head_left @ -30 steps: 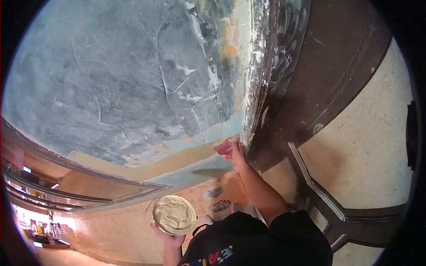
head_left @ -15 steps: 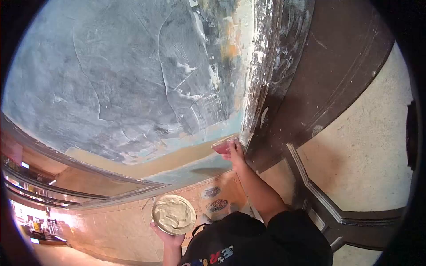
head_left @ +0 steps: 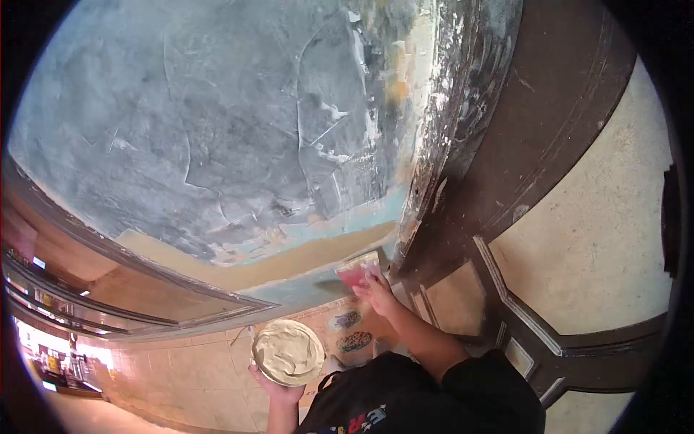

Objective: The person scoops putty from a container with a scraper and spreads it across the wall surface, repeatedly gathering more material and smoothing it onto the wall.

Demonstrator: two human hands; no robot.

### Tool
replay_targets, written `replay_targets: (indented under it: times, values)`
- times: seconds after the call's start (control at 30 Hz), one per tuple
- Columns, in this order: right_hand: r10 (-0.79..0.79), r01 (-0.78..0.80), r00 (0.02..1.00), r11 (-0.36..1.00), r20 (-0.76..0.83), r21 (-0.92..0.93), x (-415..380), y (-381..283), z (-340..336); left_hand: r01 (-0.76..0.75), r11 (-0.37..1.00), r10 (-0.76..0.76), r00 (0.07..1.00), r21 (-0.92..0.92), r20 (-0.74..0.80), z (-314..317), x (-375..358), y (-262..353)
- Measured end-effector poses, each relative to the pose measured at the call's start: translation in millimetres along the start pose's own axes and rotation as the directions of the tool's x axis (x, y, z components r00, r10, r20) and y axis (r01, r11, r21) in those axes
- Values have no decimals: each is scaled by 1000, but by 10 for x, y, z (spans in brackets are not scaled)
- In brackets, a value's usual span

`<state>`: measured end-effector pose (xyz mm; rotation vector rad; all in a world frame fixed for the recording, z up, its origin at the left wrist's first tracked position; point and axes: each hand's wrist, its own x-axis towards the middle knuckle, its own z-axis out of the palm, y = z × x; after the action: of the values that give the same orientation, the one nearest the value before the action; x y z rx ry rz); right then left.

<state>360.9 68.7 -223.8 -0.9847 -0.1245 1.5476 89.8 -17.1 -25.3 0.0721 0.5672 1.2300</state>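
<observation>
My left hand [head_left: 278, 390] grips a round tub [head_left: 320, 372] from below and from its left side. Cream-coloured putty [head_left: 288, 351] with swirled ridges fills it close to the rim. Between the fingers of my right hand [head_left: 374, 293] is a flat, reddish putty spreader [head_left: 354, 273], its upper edge smeared with cream. The spreader overlaps the lower right part of the wall panel [head_left: 238, 130], just under a tan strip [head_left: 318, 254] and over a pale blue band [head_left: 307, 291]. The panel's main area is mottled blue-grey with ridges and white patches.
A dark brown frame [head_left: 535, 123] with worn, white-flecked moulding [head_left: 442, 94] borders the panel on the right. Beyond it is a cream wall section [head_left: 600, 239] edged by dark moulding. Below lies a tiled floor [head_left: 195, 369] with dark oval patches [head_left: 354, 341]. Shelves with objects stand far left.
My right hand and the spreader have moved down and slightly left, away from the corner by the moulding. The view has shifted a little; my left hand still holds the tub.
</observation>
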Motion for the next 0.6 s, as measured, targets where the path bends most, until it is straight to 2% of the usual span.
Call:
replay_targets:
  times: [0.07, 0.17, 0.23, 0.27, 0.33, 0.37, 0.43, 0.57, 0.6]
  values:
    - [-21, 21, 1000, 999, 20, 38, 120, -99, 330, 19, 1000, -19, 1000, -8, -5, -10, -63, 39]
    - [-115, 110, 990, 992, 78, 62, 129, -293, 905, -55, 996, 54, 998, 66, 16, 17, -110, 116]
    - [-221, 222, 973, 975, 74, -2, 272, -245, 1016, -70, 994, 69, 998, 82, 16, -47, -138, 176]
    - [-219, 219, 973, 976, 76, 1, 310, -198, 1006, -82, 992, 81, 997, 97, 13, -93, -168, 208]
    - [-245, 205, 956, 950, -160, -234, 494, 88, 743, -73, 992, 75, 997, 105, -14, -140, -252, 288]
    - [-164, 119, 968, 967, -190, -227, 521, 246, 549, -83, 988, 84, 996, 127, -5, -133, -283, 329]
    - [29, -71, 934, 992, -356, -106, 693, 698, 53, -94, 985, 93, 996, 148, 10, -176, -297, 402]
    - [6, -54, 948, 988, -317, -143, 376, 768, -50, -67, 993, 71, 997, 96, -36, -313, -397, 550]
    - [-60, 27, 968, 990, -243, -135, 258, 522, 118, -43, 997, 47, 997, 69, -56, -336, -383, 596]
